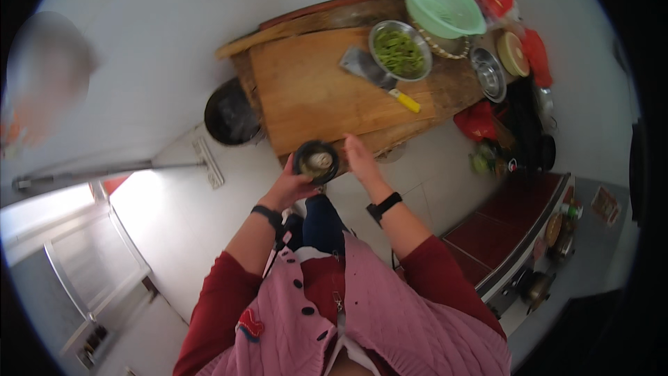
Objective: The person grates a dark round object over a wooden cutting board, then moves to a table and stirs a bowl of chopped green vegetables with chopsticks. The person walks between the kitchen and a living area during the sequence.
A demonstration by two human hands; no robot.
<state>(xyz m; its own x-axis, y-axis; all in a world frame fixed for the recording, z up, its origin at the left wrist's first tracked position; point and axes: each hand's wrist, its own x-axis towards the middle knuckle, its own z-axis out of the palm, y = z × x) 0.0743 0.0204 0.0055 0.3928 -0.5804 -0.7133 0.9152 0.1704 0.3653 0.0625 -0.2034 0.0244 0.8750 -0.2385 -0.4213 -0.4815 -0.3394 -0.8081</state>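
My left hand (290,184) holds a small dark round bowl (315,162) at the near edge of the wooden cutting board (302,89). Something pale and round lies inside the bowl; I cannot tell what it is. Just right of the bowl is my right hand (360,156), raised and holding nothing that I can see. A cleaver (368,67) with a yellow handle rests on the board. Beyond it stands a metal bowl (399,51) of cut green vegetables.
A green plastic basket (443,4), metal bowls (489,74) and a cream round container (513,54) stand at the table's right end. A dark pot (233,113) is left of the table. A floor squeegee or mop (208,163) lies at left, a red-tiled counter (506,224) at right.
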